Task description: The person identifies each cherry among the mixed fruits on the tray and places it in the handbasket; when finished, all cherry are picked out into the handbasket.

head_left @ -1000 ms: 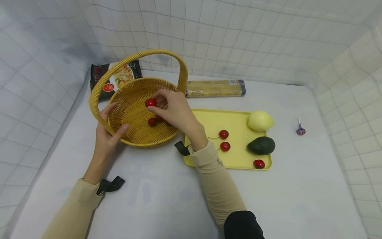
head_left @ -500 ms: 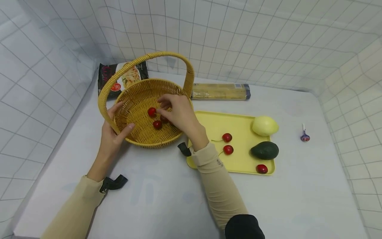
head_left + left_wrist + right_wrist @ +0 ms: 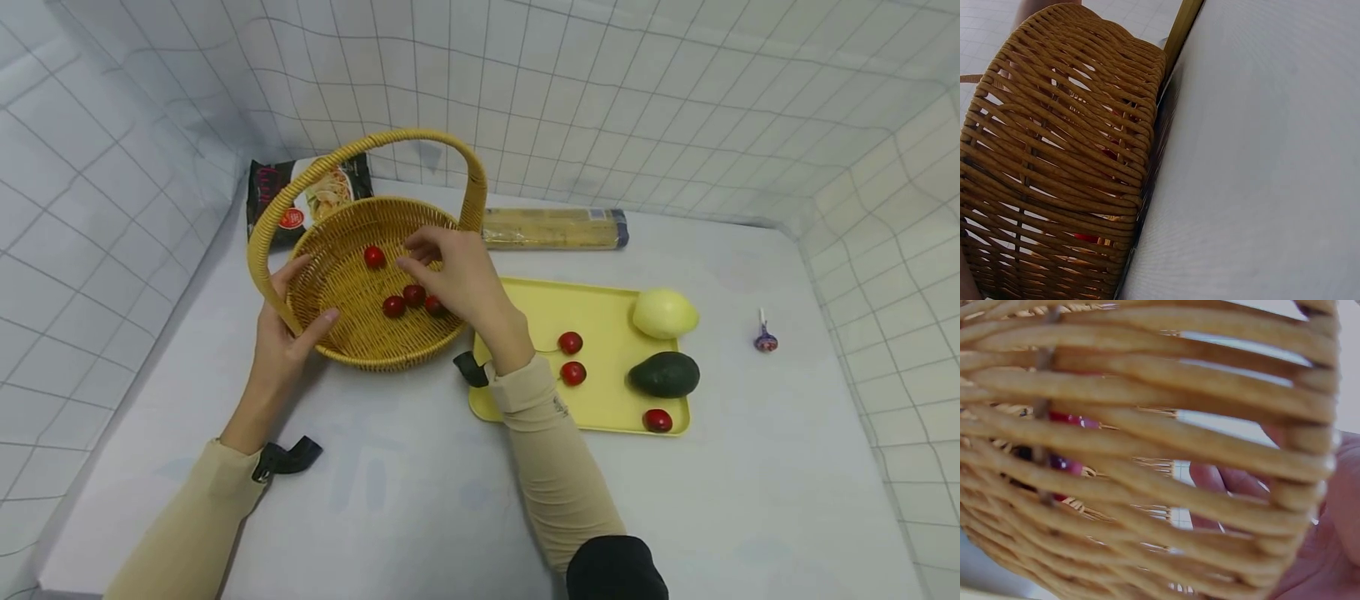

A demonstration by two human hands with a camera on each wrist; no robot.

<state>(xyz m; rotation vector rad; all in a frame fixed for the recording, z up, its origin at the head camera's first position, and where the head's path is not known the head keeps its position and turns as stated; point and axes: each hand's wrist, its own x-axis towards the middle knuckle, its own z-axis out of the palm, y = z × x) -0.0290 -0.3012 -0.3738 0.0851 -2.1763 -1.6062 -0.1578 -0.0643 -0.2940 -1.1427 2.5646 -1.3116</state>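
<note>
A yellow wicker basket with a tall arched handle stands at the left of the table in the head view. My left hand holds its left side, thumb lying over the rim. Several red cherries lie inside: one cherry is apart at the back, while another cherry sits in a group nearer the front. Over the basket's right side hovers my right hand, fingers loosely bent with nothing between them. Wicker strands of the basket fill much of the left wrist view; in the right wrist view they partly cover my right fingers.
Right of the basket lies a yellow tray bearing a lemon, an avocado and 3 cherries. Behind are a black food packet and a long pasta pack. A lollipop lies far right.
My right hand has let go of a cherry, which now lies at the back of the basket, and has drawn slightly right. The left hand keeps its hold; the head view shifted a little.
</note>
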